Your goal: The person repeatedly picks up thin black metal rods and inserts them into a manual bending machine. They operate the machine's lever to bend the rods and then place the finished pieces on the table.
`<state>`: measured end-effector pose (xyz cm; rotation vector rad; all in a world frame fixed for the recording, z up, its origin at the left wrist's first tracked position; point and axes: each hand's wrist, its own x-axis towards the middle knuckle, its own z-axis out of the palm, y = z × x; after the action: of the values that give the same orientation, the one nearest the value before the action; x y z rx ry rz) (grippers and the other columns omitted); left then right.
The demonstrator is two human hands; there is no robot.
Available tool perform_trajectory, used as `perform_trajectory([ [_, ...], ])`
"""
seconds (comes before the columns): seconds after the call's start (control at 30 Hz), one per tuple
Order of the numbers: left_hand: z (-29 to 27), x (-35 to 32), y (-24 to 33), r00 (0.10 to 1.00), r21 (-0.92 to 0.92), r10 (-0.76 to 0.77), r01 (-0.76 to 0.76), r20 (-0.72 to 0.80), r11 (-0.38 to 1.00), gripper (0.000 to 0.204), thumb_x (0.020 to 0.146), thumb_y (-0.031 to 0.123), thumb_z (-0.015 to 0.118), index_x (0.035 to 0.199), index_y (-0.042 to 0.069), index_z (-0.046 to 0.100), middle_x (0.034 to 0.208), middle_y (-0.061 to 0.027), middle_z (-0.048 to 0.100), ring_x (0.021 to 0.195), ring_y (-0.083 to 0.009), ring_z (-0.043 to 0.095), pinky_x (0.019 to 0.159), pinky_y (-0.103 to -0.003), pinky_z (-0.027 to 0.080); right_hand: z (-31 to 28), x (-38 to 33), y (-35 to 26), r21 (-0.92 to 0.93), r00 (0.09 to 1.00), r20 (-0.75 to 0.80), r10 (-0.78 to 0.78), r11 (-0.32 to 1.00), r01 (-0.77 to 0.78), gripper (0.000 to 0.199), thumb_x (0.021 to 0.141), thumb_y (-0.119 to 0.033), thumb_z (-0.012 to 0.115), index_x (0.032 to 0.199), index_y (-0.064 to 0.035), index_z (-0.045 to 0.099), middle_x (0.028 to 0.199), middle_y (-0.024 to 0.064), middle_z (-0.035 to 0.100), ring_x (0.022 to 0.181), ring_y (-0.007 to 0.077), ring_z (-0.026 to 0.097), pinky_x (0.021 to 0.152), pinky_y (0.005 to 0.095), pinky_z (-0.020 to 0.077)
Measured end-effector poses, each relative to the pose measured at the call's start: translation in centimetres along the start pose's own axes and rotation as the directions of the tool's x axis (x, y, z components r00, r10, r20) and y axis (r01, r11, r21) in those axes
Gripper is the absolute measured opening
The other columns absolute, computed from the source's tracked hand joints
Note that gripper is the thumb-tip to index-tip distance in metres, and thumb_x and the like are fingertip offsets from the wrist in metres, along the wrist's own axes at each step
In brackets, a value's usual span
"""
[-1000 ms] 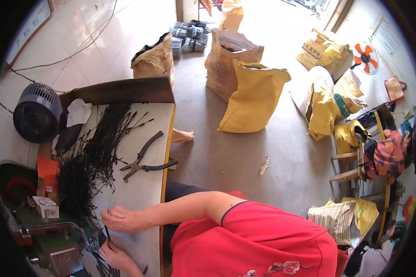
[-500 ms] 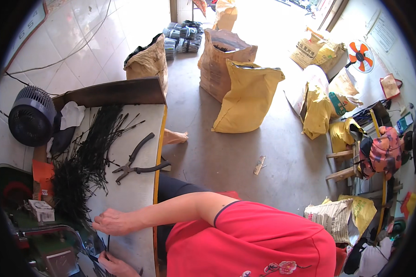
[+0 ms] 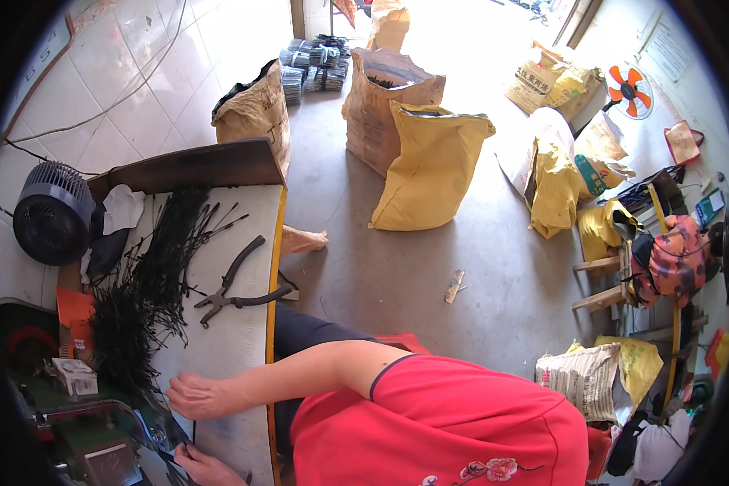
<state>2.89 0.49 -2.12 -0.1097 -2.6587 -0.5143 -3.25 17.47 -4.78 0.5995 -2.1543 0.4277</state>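
A: How far is the work, in your opinion?

B: I take 12 o'clock as the top of the view. Nearest to us, one black strip [image 3: 194,431] runs between the two hands, so I judge that this piece is in the middle of handling. Some other strips [image 3: 170,463] lie at 9 o'clock from the left hand [image 3: 208,467]; whether they are done or waiting, I cannot tell.

A: And where is this one strip, relative to the fingers?

B: Its lower end reaches the left hand, where thumb and finger seem to pinch it. It goes up toward 12 o'clock, to the right hand [image 3: 196,396]. There the fingers are bent close together, but their tips are hidden, so I cannot tell what they pinch.

A: What is left, a little farther?

B: At 10 o'clock from the right hand, a big tangled pile [image 3: 121,340] lies on the table [image 3: 243,348]. I suppose much remains. Beyond, between 12 and 1 o'clock, the pliers [image 3: 225,300] lie open, and no hand touches them.

A: And farthest?

B: Toward 1 o'clock, a brown sack [image 3: 373,121] shows dark pieces at its mouth. At 10 o'clock from this sack, grey bundles [image 3: 324,65] are stacked. Whether these belong to the done part, I cannot say.
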Motion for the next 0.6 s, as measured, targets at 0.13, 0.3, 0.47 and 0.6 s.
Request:
perform_trajectory([
  [0.13,-0.3,-0.2,1.7,0.985,-0.129,0.019,-0.042,-0.172,0.991,0.020,0.091,0.014,0.057,0.099,-0.004,0.061,0.091,-0.0214,0.063,0.080,-0.0349,0.059,0.072,-0.039,0.047,-0.3,0.8,0.5,-0.016,0.999,-0.021,-0.034,0.999,0.034,0.011,0.068,-0.016,0.057,0.066,-0.0052,0.054,0.070,0.0051,0.045,0.073,0.0197,0.049,0.059,0.0300,0.0370],
  [0.3,-0.5,-0.4,2.4,0.994,-0.202,-0.063,0.044,-0.091,0.978,0.020,0.091,0.011,0.057,0.099,-0.007,0.061,0.091,-0.0227,0.063,0.082,-0.0356,0.059,0.075,-0.038,0.047,0.0,0.5,0.0,0.101,0.999,0.004,0.034,0.994,-0.034,0.010,0.069,-0.013,0.056,0.073,-0.0044,0.052,0.072,0.0060,0.046,0.072,0.0196,0.049,0.059,0.0305,0.0386],
  [0.47,-1.8,-0.2,5.3,0.995,-0.250,-0.100,0.091,-0.026,0.964,0.019,0.090,0.009,0.057,0.100,-0.007,0.061,0.090,-0.0224,0.063,0.081,-0.0338,0.059,0.075,-0.037,0.047,1.1,-0.2,0.4,0.286,0.998,0.029,0.058,0.956,-0.064,0.017,0.069,-0.013,0.056,0.081,-0.0032,0.050,0.068,0.0077,0.046,0.058,0.0234,0.053,0.050,0.0359,0.0404],
  [0.6,-0.8,-1.4,-0.1,0.933,-0.321,-0.330,0.360,0.146,0.876,0.027,0.095,0.017,0.049,0.117,0.002,0.053,0.095,-0.0059,0.060,0.080,-0.0156,0.052,0.066,-0.027,0.042,-0.5,0.2,0.2,0.400,0.997,0.069,0.018,0.916,-0.044,0.016,0.073,-0.015,0.055,0.084,-0.0035,0.050,0.065,0.0094,0.049,0.054,0.0273,0.056,0.046,0.0404,0.0412],
])
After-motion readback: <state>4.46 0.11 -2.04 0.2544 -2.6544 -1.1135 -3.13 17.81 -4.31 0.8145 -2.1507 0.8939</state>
